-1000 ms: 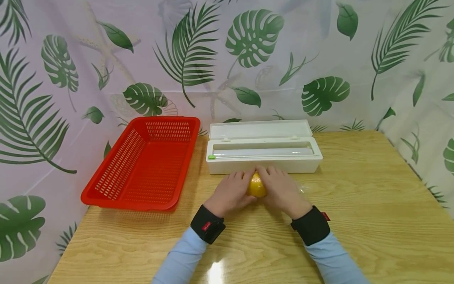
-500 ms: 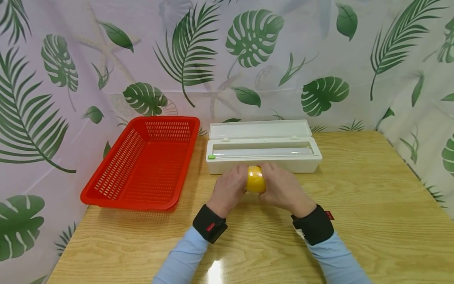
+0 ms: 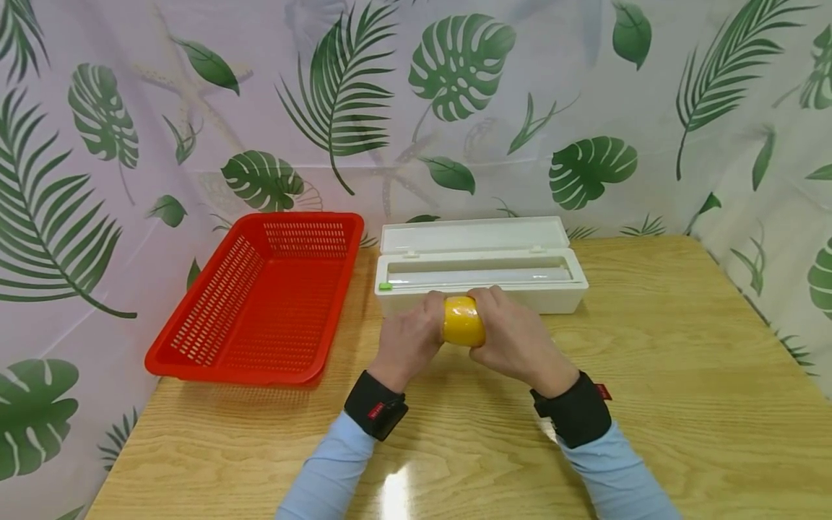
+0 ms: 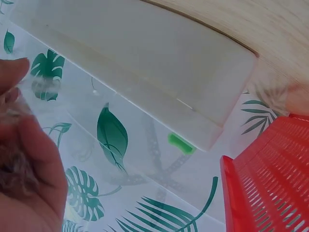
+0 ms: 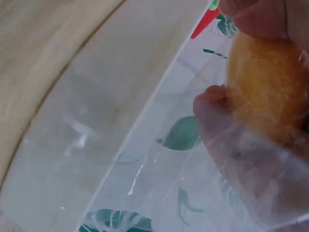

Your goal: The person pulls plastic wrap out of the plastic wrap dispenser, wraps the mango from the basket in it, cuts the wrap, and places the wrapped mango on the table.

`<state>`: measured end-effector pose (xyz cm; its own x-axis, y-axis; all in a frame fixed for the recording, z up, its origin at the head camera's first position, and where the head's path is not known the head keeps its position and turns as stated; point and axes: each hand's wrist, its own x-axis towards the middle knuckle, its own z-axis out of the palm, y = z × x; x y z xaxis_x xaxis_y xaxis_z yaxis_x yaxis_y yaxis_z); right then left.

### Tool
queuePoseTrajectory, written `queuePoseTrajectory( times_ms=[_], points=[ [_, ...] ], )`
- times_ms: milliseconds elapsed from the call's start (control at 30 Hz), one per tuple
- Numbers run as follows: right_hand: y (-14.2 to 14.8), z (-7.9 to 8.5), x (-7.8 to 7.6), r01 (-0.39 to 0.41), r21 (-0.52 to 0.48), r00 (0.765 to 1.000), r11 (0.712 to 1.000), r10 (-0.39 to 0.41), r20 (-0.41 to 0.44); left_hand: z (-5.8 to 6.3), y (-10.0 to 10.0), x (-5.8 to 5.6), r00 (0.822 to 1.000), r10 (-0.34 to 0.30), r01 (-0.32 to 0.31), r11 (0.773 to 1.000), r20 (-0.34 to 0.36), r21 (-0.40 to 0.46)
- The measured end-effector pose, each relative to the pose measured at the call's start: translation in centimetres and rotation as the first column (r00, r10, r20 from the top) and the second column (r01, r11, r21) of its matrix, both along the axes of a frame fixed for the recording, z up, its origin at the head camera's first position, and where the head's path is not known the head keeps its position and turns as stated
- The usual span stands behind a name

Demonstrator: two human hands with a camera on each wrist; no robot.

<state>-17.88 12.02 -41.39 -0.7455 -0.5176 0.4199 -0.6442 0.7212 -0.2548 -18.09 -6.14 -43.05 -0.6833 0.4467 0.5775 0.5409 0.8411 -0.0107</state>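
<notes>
In the head view, my left hand (image 3: 408, 338) and right hand (image 3: 516, 339) grip a round yellow-orange fruit (image 3: 463, 321), seemingly an orange, from its two sides. It is held up in front of the white cling film box (image 3: 481, 300). Clear cling film (image 5: 251, 174) covers the fruit and trails over the right fingers in the right wrist view. The left wrist view shows crumpled film (image 4: 17, 166) bunched within my left hand's curled fingers; the fruit is hidden there. The box's lid (image 3: 474, 235) is raised, with a film roll (image 3: 481, 276) lying inside.
A red plastic basket (image 3: 260, 372) stands left of the box on the wooden table (image 3: 682, 404). On the box's front left edge sits a green slider (image 3: 386, 287). Behind the table hangs a leaf-patterned cloth (image 3: 390, 87).
Both hands have risen a little with the fruit and shifted slightly left. The fingers have turned and closed further round its sides, while the box and basket stay in place.
</notes>
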Motion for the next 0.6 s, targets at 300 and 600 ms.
queuePoseTrajectory(
  times_ms=[300,600],
  points=[
    [0.0,1.6,0.6,-0.024,-0.040,0.998,0.999,0.022,-0.062,1.2,-0.2,0.0,0.995,-0.093,0.087,0.976,0.021,0.201],
    [-0.2,1.4,0.5,-0.019,-0.030,0.994,0.999,0.015,-0.113,0.5,-0.2,0.0,0.997,-0.043,0.027,0.970,0.061,0.240]
  ],
)
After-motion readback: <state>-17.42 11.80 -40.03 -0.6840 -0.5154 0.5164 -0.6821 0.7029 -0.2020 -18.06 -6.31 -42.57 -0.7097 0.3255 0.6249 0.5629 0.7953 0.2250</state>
